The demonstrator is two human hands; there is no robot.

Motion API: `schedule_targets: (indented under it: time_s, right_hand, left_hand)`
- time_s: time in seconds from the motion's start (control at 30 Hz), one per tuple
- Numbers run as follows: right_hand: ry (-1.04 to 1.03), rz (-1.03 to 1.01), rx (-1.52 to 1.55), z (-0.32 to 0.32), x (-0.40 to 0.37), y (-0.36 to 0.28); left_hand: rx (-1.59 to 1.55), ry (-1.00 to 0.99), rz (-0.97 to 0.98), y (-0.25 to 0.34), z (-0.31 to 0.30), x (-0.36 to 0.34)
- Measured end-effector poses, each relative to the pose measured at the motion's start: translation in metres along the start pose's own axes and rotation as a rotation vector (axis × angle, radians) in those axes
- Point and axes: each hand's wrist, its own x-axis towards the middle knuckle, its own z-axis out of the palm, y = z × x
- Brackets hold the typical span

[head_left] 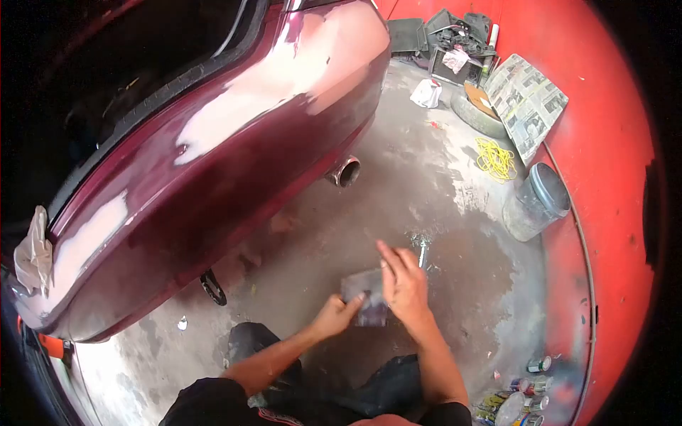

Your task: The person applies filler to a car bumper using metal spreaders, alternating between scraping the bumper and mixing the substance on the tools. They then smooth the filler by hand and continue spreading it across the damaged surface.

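My left hand (338, 315) grips the near left edge of a dark grey square sheet (371, 317) that looks like sandpaper, thumb on top. Pale purplish dust marks its face. At the sheet's right edge is my right hand (406, 286), its fingers stretched out and pointing away from me, slightly blurred. Both hands are over the floor, in front of my knees. Ahead and to the left is a maroon car bumper (234, 192) with pale pink sanded or filled patches (252, 106).
An exhaust pipe (346, 172) juts out below the bumper. A cloth (34, 255) hangs at its left end. Along the red wall (611, 177) are a bucket (538, 202), yellow cord (495, 159), a tyre (474, 113), and newspaper (527, 103). Several small cans (538, 385) stand at lower right.
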Motion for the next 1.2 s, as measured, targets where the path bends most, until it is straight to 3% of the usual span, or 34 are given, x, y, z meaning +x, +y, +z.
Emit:
schedule_targets:
  time_s: [0.07,0.17,0.27,0.3,0.4,0.43,0.47,0.5,0.57,0.6,0.63,0.7,0.77,0.9,1.0,1.1,1.2]
  right_hand:
    - [0.082,0.021,-0.016,-0.013,0.003,0.012]
    - [0.131,0.039,-0.059,-0.024,-0.006,0.018]
    - [0.012,-0.322,-0.074,-0.015,-0.018,-0.008]
    - [-0.043,-0.449,-0.061,-0.014,-0.02,-0.015]
    - [-0.04,-0.46,0.014,-0.004,-0.02,0.001]
    - [-0.113,-0.277,-0.084,-0.011,-0.023,0.02]
    - [-0.103,0.007,-0.067,-0.018,-0.023,0.044]
    - [0.037,0.148,0.094,-0.022,-0.02,0.056]
    - [-0.04,0.426,0.178,-0.036,-0.028,0.067]
    - [-0.036,0.534,0.283,-0.039,-0.031,0.064]
    - [-0.039,0.645,0.393,-0.039,-0.035,0.06]
    - [-0.023,0.773,0.695,-0.026,-0.041,0.055]
    - [0.007,0.907,1.152,0.001,-0.049,0.046]
    - [-0.104,1.137,1.141,0.029,-0.058,0.035]
    - [-0.124,1.172,1.208,0.031,-0.058,0.044]
    - [-0.053,1.197,1.118,0.027,-0.048,0.053]
    - [0.093,1.31,0.666,0.032,-0.046,0.093]
  left_hand:
    - [0.158,-0.073,-0.078,-0.006,0.001,0.006]
    - [-0.833,0.138,-0.356,0.005,-0.009,0.034]
    - [-1.1,-0.033,-0.513,0.011,-0.005,0.037]
    - [-1.205,-0.163,-0.546,0.009,-0.004,0.037]
    - [-1.486,-0.708,-0.633,-0.01,-0.007,0.032]
    - [-1.575,-0.918,-0.649,-0.013,-0.011,0.029]
    - [-1.359,-0.997,-0.548,-0.007,-0.02,0.032]
    - [-1.082,-0.715,-0.476,-0.006,-0.023,0.03]
    - [-0.508,-0.182,-0.301,-0.004,-0.025,0.03]
    - [-0.65,-0.191,-0.321,0.02,-0.029,0.029]
    - [-0.686,0.018,-0.29,0.039,-0.023,0.03]
    - [-0.861,0.173,-0.122,0.03,-0.024,0.041]
    - [-0.903,0.274,-0.042,0.036,-0.016,0.043]
    - [-0.794,0.36,0.068,0.025,0.005,0.045]
    - [-0.763,0.36,0.076,0.041,0.017,0.033]
    - [-0.744,0.281,0.002,0.024,0.016,0.031]
    - [-0.808,0.158,-0.017,0.024,0.016,0.027]
